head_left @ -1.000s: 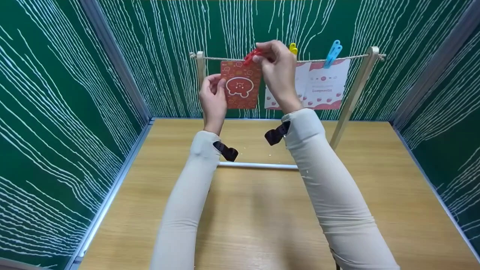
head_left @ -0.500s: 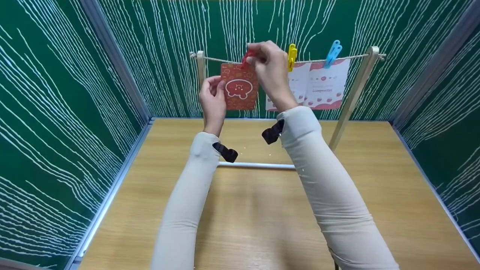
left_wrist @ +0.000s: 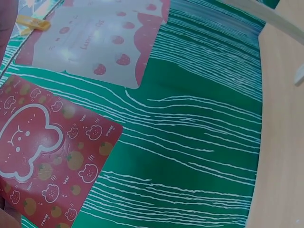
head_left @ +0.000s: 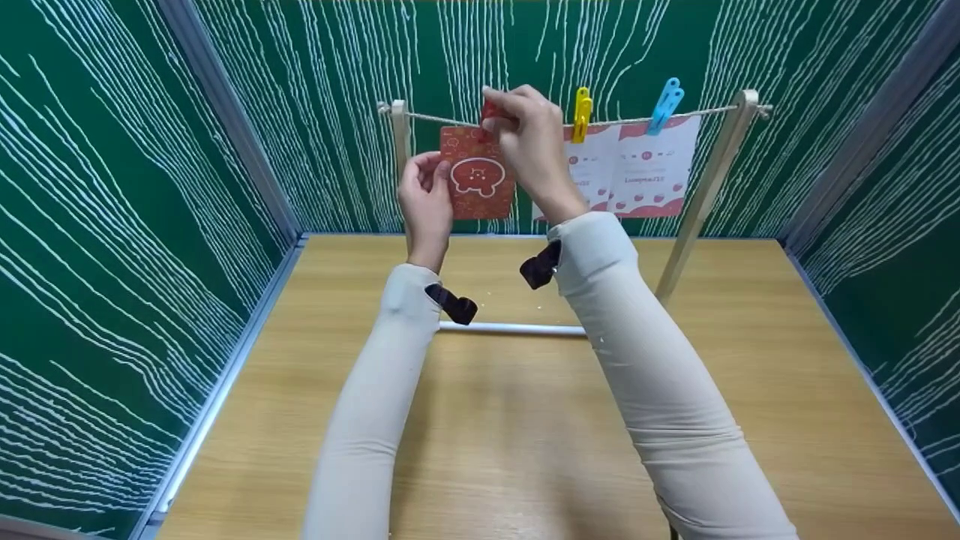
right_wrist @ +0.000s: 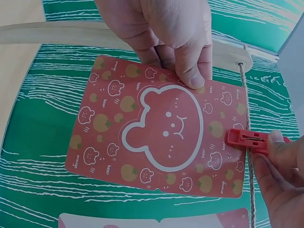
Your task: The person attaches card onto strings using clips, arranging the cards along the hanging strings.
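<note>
Surface: bare wooden surface [head_left: 510, 420] beneath my arms.
Left hand [head_left: 424, 196]: fingers pinch the red bear-print card [head_left: 477, 171] by its edge, keeping it level against the twine line [head_left: 450, 119].
Right hand [head_left: 529, 142]: fingers squeeze the red plastic clothes peg [right_wrist: 248, 140] over the card's top edge and the line.
Beyond: a yellow peg [head_left: 580, 114] and a blue peg [head_left: 665, 96] pin white strawberry cards [head_left: 645, 169].

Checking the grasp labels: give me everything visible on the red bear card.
The red bear card is a flat, glossy, rounded-corner rectangle printed with a white-outlined bear face, small bears and oranges. It hangs upright at the left end of the string. The left hand pinches its left edge, fingers over the front. The right hand holds a red clip at the card's top edge by the string. Beside it hangs a white strawberry card, apart from it.
</note>
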Demonstrator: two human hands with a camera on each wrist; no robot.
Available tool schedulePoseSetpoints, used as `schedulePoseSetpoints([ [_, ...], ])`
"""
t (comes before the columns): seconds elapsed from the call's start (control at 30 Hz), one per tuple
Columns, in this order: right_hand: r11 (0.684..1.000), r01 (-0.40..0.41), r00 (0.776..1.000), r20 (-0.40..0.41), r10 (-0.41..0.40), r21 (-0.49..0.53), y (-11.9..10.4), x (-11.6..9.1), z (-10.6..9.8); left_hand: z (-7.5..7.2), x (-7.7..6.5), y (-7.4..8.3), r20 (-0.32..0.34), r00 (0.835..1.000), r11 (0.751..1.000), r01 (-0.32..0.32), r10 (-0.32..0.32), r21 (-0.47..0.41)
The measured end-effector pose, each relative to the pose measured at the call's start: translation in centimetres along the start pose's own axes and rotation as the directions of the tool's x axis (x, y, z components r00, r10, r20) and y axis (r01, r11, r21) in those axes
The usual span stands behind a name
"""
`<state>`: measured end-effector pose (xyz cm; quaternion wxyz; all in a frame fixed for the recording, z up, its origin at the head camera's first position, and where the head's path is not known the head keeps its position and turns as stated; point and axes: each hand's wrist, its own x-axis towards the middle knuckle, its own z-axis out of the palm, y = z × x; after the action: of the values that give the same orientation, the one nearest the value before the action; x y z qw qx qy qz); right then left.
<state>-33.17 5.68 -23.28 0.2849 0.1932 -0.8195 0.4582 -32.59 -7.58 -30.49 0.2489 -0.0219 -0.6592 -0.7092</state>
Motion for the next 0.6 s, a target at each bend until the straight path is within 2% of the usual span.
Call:
schedulePoseSetpoints([
  [0.27, 1.0, -0.031, 0.999, 0.042, 0.031, 0.002, 0.19, -0.18, 0.2, -0.16, 0.08, -0.32, 0.005, 1.0, 1.0, 0.015, -0.015, -0.001],
  [0.6, 0.999, -0.043, 0.998, 0.043, 0.043, 0.0, 0.62, -0.34, 0.36, -0.24, 0.07, -0.42, 0.034, 0.999, 1.0, 0.012, -0.012, 0.004],
])
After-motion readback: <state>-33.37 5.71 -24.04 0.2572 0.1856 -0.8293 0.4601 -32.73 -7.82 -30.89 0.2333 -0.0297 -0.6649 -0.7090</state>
